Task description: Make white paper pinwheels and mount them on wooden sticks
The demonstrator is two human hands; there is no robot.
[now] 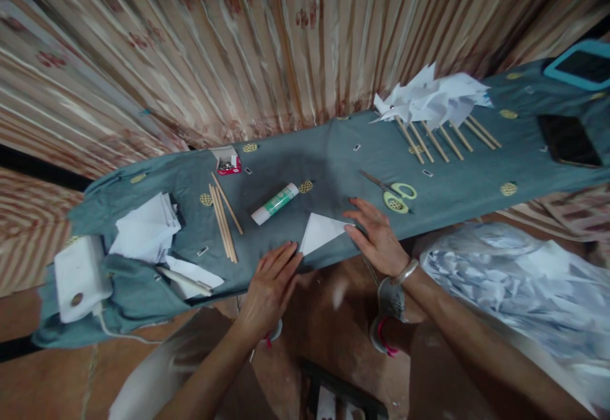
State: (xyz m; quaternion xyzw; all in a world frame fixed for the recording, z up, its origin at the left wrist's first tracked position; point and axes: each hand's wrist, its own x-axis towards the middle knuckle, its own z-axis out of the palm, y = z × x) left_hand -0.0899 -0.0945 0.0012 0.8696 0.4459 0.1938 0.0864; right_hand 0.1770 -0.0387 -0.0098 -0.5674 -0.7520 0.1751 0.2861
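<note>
A small sheet of white paper folded into a triangle lies near the front edge of the cloth-covered table. My left hand rests at its lower left corner, fingers stretched out and lying flat. At the paper's right tip is my right hand, its thumb touching the tip and its other fingers spread apart. Just beyond the paper lies a glue stick with a green label. Scissors with light green handles lie closed above my right hand.
Several wooden sticks, an open box of pins and stacked paper lie left, beside a white device with a cable. Paper pinwheels on sticks, a phone and a blue-framed tablet lie right. A plastic bag holds paper pieces.
</note>
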